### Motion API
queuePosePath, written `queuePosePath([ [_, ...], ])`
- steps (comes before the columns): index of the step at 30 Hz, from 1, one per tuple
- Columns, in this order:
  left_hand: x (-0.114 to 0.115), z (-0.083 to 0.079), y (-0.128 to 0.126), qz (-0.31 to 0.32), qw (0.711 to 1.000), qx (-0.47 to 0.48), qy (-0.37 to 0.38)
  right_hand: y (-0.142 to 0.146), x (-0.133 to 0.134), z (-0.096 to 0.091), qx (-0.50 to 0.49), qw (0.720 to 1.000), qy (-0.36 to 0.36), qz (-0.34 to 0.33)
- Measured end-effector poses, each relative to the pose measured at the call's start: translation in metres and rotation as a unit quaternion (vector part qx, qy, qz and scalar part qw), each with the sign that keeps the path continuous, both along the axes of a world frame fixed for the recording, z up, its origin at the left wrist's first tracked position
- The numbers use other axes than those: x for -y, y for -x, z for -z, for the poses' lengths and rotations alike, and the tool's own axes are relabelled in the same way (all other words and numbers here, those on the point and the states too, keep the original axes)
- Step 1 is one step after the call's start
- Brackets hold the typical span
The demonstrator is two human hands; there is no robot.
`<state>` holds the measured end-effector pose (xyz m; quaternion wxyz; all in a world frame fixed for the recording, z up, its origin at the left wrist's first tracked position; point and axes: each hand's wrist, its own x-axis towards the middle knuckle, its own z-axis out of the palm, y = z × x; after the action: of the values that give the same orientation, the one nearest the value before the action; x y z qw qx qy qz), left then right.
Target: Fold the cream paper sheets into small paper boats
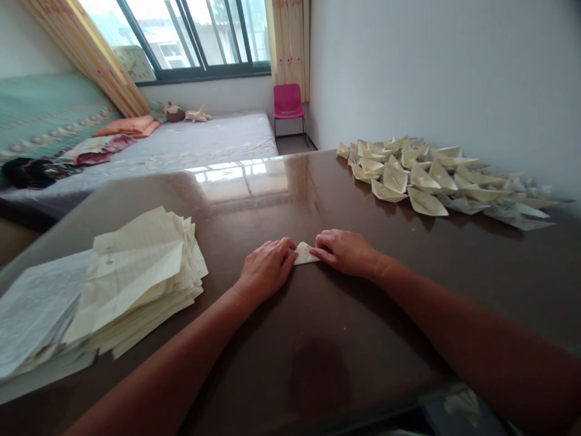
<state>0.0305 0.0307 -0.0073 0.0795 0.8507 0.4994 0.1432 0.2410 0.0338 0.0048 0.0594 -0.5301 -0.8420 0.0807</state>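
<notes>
A small folded piece of paper [305,252], cream with a pointed top, lies on the brown table [272,345] between my two hands. Its left end is pinched by my left hand [269,264], thumb and fingers together. On the other side, my right hand [345,249] grips the right end the same way, fingers curled. Both hands rest low at the tabletop, and the fingertips cover the paper's ends. To the left lies a stack of cream paper sheets [136,260], and at the right back sits a pile of folded paper boats [394,180].
Printed sheets [40,309] lie at the table's left edge beside the cream stack. A white wall [445,72] borders the right side. Beyond the table are a bed [218,139] and a pink chair [288,102] below the window. Something dark shows at the bottom right edge.
</notes>
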Motion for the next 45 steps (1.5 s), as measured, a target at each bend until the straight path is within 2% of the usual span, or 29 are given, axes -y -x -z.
queuePosePath([
  [8,0.006,-0.001,-0.005,-0.012,0.997,-0.057,-0.043,0.005,0.004,-0.001,0.030,0.998,-0.027,0.040],
  [10,0.006,-0.001,-0.003,0.021,0.996,-0.054,-0.066,0.004,0.004,-0.001,0.018,0.999,-0.024,0.045],
  [12,0.006,0.000,0.000,0.080,0.992,-0.051,-0.088,0.004,0.004,0.001,-0.008,0.999,-0.026,0.031],
  [14,0.005,0.001,0.003,0.134,0.985,-0.049,-0.102,0.005,0.004,0.002,-0.040,0.998,-0.039,-0.014],
  [17,0.005,0.003,0.006,0.166,0.979,-0.043,-0.111,0.006,0.003,0.003,-0.052,0.993,-0.067,-0.081],
  [23,0.006,0.002,0.005,0.160,0.980,-0.047,-0.109,0.006,0.004,0.001,0.008,0.990,-0.087,-0.108],
  [29,0.010,-0.011,0.004,0.160,0.980,-0.085,-0.079,0.003,0.017,-0.010,0.085,0.981,-0.080,-0.156],
  [39,0.018,-0.017,0.009,0.178,0.969,-0.142,-0.096,-0.002,0.034,-0.016,0.143,0.976,-0.088,-0.135],
  [45,0.024,-0.026,0.010,0.172,0.964,-0.182,-0.089,0.000,0.042,-0.023,0.158,0.976,-0.085,-0.121],
])
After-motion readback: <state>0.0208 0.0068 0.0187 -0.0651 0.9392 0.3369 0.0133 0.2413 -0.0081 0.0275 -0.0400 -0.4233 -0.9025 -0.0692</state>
